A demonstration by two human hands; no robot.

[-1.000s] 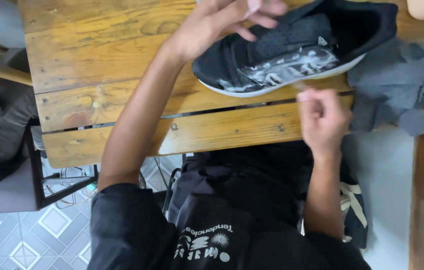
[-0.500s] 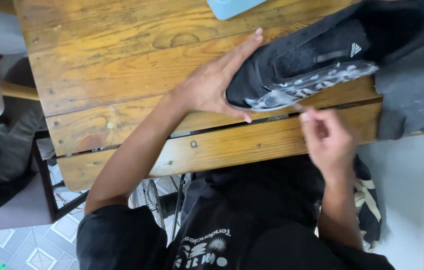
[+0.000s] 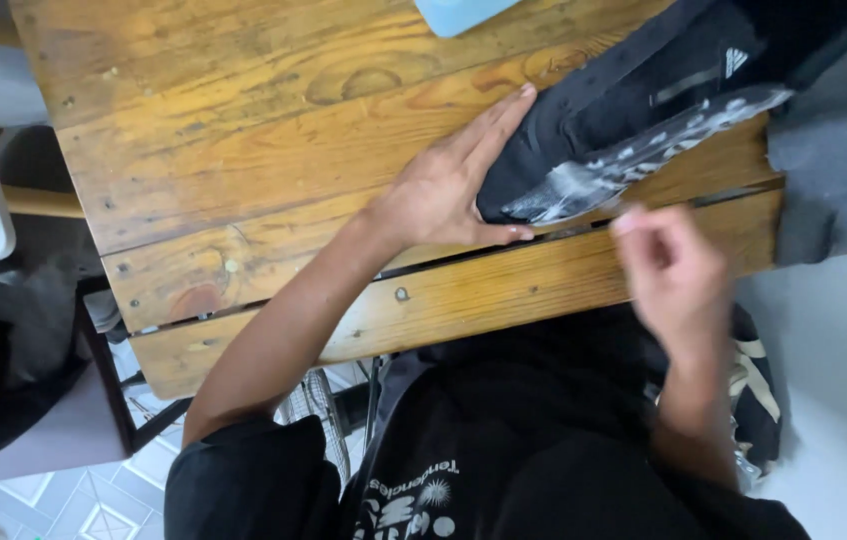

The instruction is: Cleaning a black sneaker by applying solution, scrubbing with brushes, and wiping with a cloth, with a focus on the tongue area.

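Sneaker (image 3: pixel 643 120), black with a pale speckled sole edge, lies on its side at the near right part of the worktop (image 3: pixel 243 150), toe end pointing toward the person, heel end running out of the top right of the view.

Worktop: broad planks of worn yellow-brown wood with knots, screw heads and a gap between the two nearest boards.

Grey cloth (image 3: pixel 833 170) drapes over the right end of the worktop, just beside the sneaker and partly under it.

Person's torso in a black printed shirt fills the lower middle of the view, close against the near plank.

Left hand (image 3: pixel 448 190) lies flat against the toe of the sneaker, fingers stretched along its upper side, thumb along the sole edge beneath. Grip is open and spread, pressing on the sneaker rather than closing round it.

Right hand (image 3: pixel 678 270) hovers just below the sole edge, over the nearest plank, blurred. Its fingers are curled in with fingertips pinched together; cannot tell whether anything is between them.

Light blue object (image 3: pixel 463 12) shows only a corner at the top edge.
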